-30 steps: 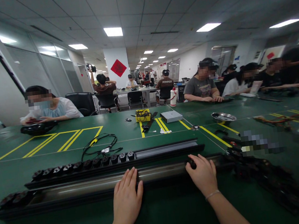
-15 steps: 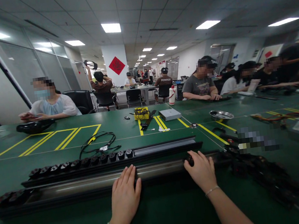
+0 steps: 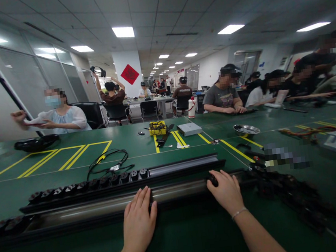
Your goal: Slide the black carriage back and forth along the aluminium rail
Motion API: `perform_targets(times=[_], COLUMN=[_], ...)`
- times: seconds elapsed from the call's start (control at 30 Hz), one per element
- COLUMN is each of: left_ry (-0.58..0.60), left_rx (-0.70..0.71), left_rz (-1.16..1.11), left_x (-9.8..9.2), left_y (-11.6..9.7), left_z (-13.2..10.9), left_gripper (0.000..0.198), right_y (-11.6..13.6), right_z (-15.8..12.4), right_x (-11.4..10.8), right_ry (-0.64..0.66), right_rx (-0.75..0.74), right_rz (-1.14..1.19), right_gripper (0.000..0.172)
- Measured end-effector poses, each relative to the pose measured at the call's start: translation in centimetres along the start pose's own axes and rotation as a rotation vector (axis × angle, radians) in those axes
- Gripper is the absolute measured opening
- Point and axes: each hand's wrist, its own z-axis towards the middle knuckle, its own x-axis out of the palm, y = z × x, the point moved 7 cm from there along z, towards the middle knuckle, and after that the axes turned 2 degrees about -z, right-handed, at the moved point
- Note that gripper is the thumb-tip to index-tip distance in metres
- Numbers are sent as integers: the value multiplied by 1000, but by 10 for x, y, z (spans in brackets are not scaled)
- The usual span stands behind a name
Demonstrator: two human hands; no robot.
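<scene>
A long black metal channel (image 3: 83, 212) with a greyish bare inside lies across the green table in front of me. My left hand (image 3: 139, 215) rests on its middle, fingers stretched out over the near edge. Toward the right end my right hand (image 3: 226, 190) curls around a small black socket module (image 3: 213, 179), mostly hidden by the fingers, inside the channel. A few black socket modules (image 3: 10, 225) sit at the channel's left end. Just behind lies a second channel (image 3: 185, 165), its left half filled with a row of socket modules (image 3: 94, 184).
A pile of loose black parts (image 3: 296, 196) lies to the right. Beyond the channels are a black cable (image 3: 108, 164), a yellow box (image 3: 157, 128), a silver box (image 3: 189, 129) and a metal bowl (image 3: 246, 129). Several people sit around the green table (image 3: 182, 238).
My hands hold nearly the same places on the channel. The view has shifted slightly. At the far left, a seated person has raised one arm out to the side.
</scene>
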Motion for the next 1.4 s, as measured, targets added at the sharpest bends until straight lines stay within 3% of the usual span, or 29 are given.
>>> perform_targets(times=[0.4, 0.87, 1.4], left_ry=[-8, -2, -23], left_rx=[8, 15, 31], left_rz=[7, 16, 32], left_x=[1, 1, 3], left_y=[0, 0, 3], left_z=[0, 0, -1], left_gripper=[45, 45, 45], right_y=[-4, -6, -14], right_z=[2, 1, 3], right_x=[2, -1, 1], right_ry=[5, -116, -87], right_rx=[11, -6, 16], right_rz=[14, 46, 59], right_gripper=[46, 37, 38])
